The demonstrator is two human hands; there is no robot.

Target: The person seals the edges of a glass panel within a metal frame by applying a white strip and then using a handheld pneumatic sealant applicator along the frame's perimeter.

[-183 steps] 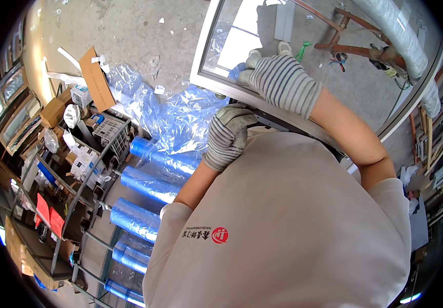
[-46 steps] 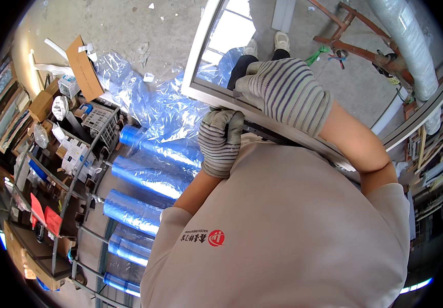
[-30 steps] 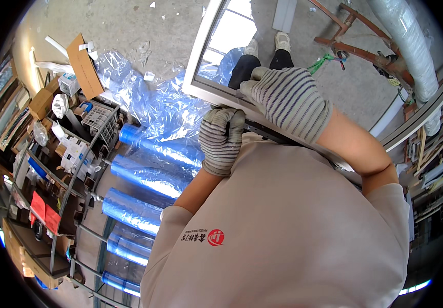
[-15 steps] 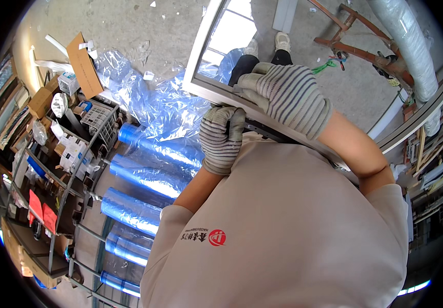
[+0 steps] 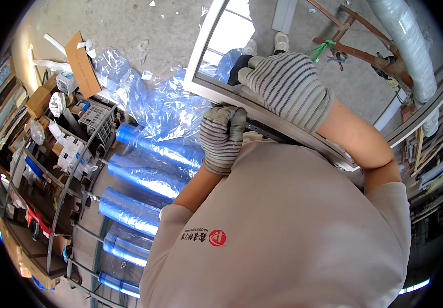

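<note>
Concrete workshop floor (image 5: 129, 31) lies below us, strewn with crumpled blue plastic film (image 5: 154, 102). We grip a white metal window frame (image 5: 216, 87) against our chest: left hand (image 5: 222, 137) curled shut on its lower edge, right hand (image 5: 288, 87) closed over the top. Gloves could slip, dropping it. Since six seconds ago, the frame sits closer and our left hand has shifted along the rail.

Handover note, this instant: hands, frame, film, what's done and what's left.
Left hand: gloved, gripping the near edge of the metal window frame.
Right hand: gloved, laid over the frame's top rail.
Frame rests tilted against the person's chest.
Blue film rolls lie on the rack to the left; loose clear film is crumpled on the floor.
Done or left: cannot tell; any wrap on the frame isn't clearly visible.
</note>
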